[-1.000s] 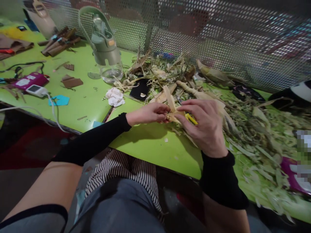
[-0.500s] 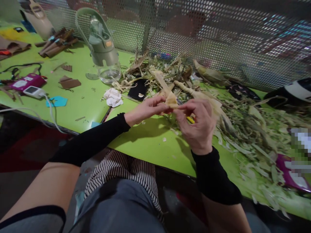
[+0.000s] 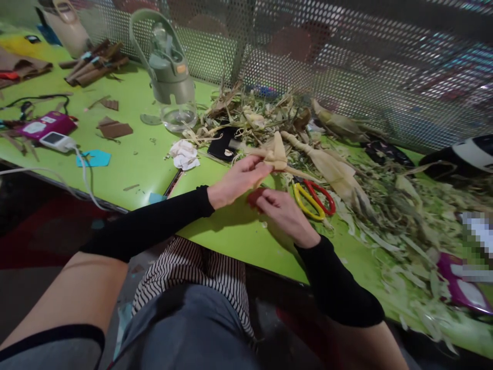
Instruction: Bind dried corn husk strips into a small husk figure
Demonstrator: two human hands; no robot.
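Head view: left of the scissors (image 3: 314, 198), our left hand (image 3: 239, 180) pinches the folded corn husk (image 3: 276, 153) between thumb and fingertips, while our right hand (image 3: 287, 216) curls by a small red bit (image 3: 254, 197), grip unclear to us. We should pinch right at the fold, firmly, so it cannot spring open.

- We take this for a craft workshop: the lime-green table (image 3: 127, 154) is strewn with dried corn husks (image 3: 385, 205) and their trimmings.
- We see scissors (image 3: 314, 200) lying among them, with cardboard scraps (image 3: 114, 128) and brown paper rolls (image 3: 94, 64) farther along.
- We note a perforated metal screen (image 3: 346, 77) backing the table.
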